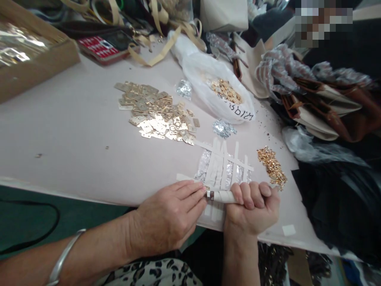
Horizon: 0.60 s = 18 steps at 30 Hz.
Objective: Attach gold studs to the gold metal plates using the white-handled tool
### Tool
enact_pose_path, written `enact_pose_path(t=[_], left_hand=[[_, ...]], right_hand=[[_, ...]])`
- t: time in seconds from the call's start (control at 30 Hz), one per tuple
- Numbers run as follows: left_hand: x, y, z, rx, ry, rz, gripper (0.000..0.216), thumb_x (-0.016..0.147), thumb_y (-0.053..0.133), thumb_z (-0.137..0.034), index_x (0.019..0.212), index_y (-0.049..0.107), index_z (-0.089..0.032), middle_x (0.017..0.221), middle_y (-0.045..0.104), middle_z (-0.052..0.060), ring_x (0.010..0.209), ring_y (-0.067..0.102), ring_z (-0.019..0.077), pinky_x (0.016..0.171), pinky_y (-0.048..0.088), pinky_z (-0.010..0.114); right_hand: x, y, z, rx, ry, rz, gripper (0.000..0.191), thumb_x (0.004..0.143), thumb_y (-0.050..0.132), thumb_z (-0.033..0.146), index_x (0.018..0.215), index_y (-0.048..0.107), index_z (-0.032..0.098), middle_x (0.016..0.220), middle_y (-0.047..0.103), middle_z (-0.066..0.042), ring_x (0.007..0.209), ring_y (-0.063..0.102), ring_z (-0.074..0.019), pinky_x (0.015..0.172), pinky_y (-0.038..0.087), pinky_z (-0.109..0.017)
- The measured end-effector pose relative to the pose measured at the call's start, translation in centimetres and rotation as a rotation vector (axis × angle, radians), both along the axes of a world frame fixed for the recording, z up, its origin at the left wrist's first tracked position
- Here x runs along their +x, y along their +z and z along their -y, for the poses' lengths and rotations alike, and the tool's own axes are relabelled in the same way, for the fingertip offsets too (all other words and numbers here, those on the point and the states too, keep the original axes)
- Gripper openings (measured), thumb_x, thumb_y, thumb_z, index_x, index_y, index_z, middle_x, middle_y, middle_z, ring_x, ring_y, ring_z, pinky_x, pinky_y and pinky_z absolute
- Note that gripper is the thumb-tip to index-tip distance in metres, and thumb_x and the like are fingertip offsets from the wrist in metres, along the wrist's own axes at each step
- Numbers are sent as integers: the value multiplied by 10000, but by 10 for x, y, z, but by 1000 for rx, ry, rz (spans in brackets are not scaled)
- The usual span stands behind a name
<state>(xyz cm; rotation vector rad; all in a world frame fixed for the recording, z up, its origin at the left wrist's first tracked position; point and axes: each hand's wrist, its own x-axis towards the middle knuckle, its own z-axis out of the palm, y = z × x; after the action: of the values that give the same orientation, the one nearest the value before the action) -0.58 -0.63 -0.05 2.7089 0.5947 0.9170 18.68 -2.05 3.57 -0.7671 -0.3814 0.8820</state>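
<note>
My right hand (253,208) is wrapped in a fist round a white taped handle of a small tool (222,196), lying sideways at the near edge of the pale board (74,131). The tool's metal tip points left. My left hand (169,216) pinches at that tip with its fingertips; what it holds there is too small to name. Just beyond both hands lie strips of white tape (223,167) laid in a grid over silvery foil. A heap of flat gold metal plates (156,113) lies farther back.
A white plastic bag (214,75) holds gold fittings. A small pile of gold pieces (272,167) lies right of the tape. Silver pieces (224,128) lie nearby. A cardboard box (32,55) stands far left; leather bags (324,103) crowd the right. Another person sits at the far right.
</note>
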Motion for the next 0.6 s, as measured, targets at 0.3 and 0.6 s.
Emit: enact_pose_path(t=[0.3,0.6], left_hand=[[1,2,1,0,21,57,248,951,516,-173,1067,720,-94,1192,734,134,1153,675,250,1080,540,403],[1,-2,1,56,22,59,249,952,521,-186,1074,713,-84,1179,736,141,1146,679,247,1063,551,391]], right_hand=[[-29,18,6,146,164,352,378,993,469,313,633,515,206,453,236,114,341,201,-57,398,316,-189],[-22,14,6,170,101,413,391,1004,432,316,627,455,217,449,180,127,320,162,-56,378,294,-183]])
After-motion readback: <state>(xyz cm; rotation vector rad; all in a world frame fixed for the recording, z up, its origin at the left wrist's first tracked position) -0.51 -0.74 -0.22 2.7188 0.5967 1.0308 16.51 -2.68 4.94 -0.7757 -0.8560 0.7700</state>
